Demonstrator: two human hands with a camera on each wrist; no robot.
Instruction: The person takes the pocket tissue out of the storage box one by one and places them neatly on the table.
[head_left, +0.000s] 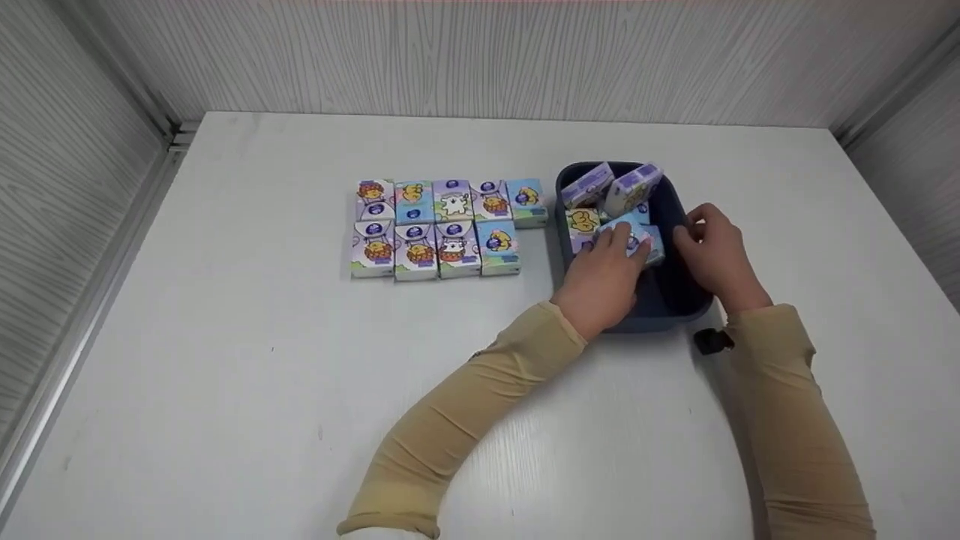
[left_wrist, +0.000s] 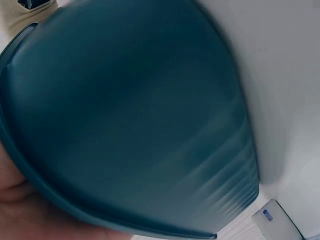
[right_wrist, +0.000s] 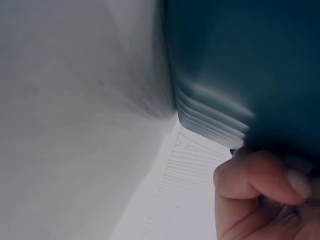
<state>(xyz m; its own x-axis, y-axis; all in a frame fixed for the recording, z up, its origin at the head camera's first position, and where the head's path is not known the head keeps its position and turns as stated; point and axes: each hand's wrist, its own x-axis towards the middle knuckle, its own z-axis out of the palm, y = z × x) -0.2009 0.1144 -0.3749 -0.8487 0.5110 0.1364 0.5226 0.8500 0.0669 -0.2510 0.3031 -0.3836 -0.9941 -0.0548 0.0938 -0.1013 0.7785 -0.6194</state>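
My left hand (head_left: 600, 281) reaches over the near side of a dark blue plastic bin (head_left: 652, 324) and grips a light blue tissue pack (head_left: 654, 244) inside it. My right hand (head_left: 720, 255) holds the bin's right rim; in the right wrist view its curled fingers (right_wrist: 265, 175) are beside the teal-looking wall. Other tissue packs lie in the bin: two purple ones (head_left: 634, 187) lean up at the far end, and a yellow-and-purple one (head_left: 583, 223) lies by the left wall. In the left wrist view the bin's outer wall (left_wrist: 125, 115) hides most of the hand.
Left of the bin, several tissue packs (head_left: 454, 247) lie flat in two rows, edge to edge, on the white table (head_left: 262, 375). A small black object (head_left: 711, 341) is at the right wrist. Grey wood-grain panels (head_left: 480, 60) stand behind and at both sides.
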